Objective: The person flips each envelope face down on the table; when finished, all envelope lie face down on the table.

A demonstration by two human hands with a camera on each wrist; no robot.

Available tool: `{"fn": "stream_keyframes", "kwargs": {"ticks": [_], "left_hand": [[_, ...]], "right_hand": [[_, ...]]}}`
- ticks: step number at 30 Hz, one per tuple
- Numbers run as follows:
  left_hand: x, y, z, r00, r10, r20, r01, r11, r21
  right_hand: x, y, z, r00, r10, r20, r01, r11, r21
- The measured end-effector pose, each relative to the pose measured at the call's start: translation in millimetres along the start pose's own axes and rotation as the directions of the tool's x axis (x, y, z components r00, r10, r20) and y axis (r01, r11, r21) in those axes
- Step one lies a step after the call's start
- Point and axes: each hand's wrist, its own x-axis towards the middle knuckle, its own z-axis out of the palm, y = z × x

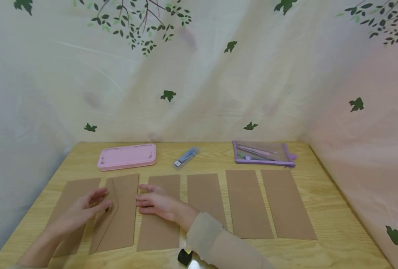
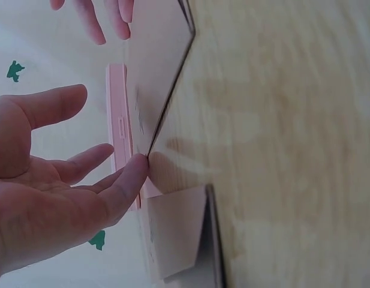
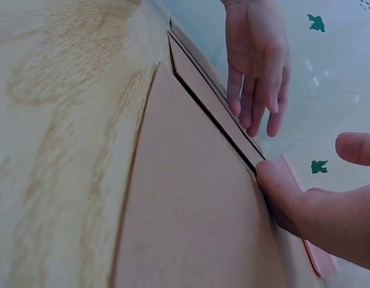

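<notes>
Several brown paper envelopes lie in a row on the wooden table (image 1: 336,224). The second envelope from the left (image 1: 126,209) shows its pointed flap and lies between both hands. My left hand (image 1: 79,213) is at its left side, thumb and fingers spread apart, fingertips at the edge in the left wrist view. From the other side, my right hand (image 1: 160,203) reaches over the third envelope (image 1: 160,235), its extended fingertips right at the second envelope's right edge. The right wrist view shows fingertips of my right hand (image 3: 322,210) against that edge, opposite my left hand (image 3: 259,60).
Behind the row lie a pink case (image 1: 126,157), a small clear box with blue contents (image 1: 185,157) and a see-through purple-edged pouch (image 1: 264,153) holding pens. A small black object (image 1: 184,257) is near the front, beside my right sleeve. Patterned cloth (image 1: 199,74) hangs around the table.
</notes>
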Motion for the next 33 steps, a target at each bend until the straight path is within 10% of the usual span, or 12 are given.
{"fn": "stream_keyframes", "kwargs": {"ticks": [16, 33], "left_hand": [[-1.9, -4.9, 3.1, 0.994, 0.102, -0.024, -0.101, 0.994, 0.048], [0.9, -5.8, -5.4, 1.000, 0.015, 0.003, -0.015, 1.000, -0.023]], "right_hand": [[-4.5, 0.3, 8.6, 1.000, -0.002, -0.020, 0.002, 1.000, -0.001], [-2.9, -4.1, 10.3, 1.000, 0.002, 0.022, -0.001, 0.999, -0.050]]}}
